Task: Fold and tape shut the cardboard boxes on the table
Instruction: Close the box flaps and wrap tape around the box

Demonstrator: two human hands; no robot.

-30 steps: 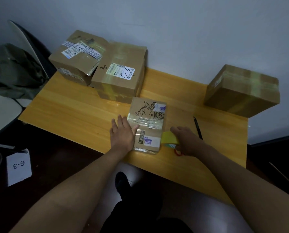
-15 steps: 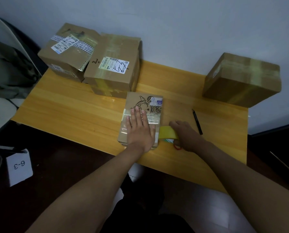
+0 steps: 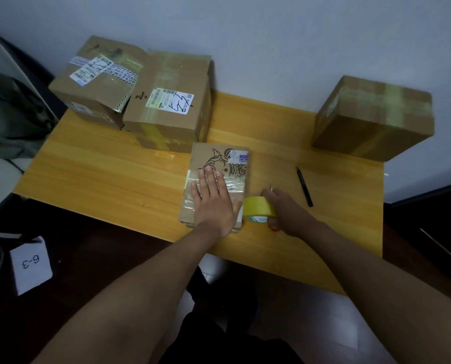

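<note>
The left hand point(image 3: 212, 203) lies flat, fingers straight, on the small flat brown cardboard box point(image 3: 216, 179) near the front edge of the wooden counter point(image 3: 109, 177). The right hand point(image 3: 287, 212) grips the yellow tape roll point(image 3: 258, 209) beside it.

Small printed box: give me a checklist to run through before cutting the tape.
1. Left hand flat on the small printed box: ok.
2. Right hand has a grip on the tape roll: ok.
3. Tape laid across the box top: ok.
4. Tape reaches down the right side: cannot tell.
5. Cutting tool: a metal tip and red part show at the right hand; cannot tell.
6. Pen lies apart: ok.
</note>
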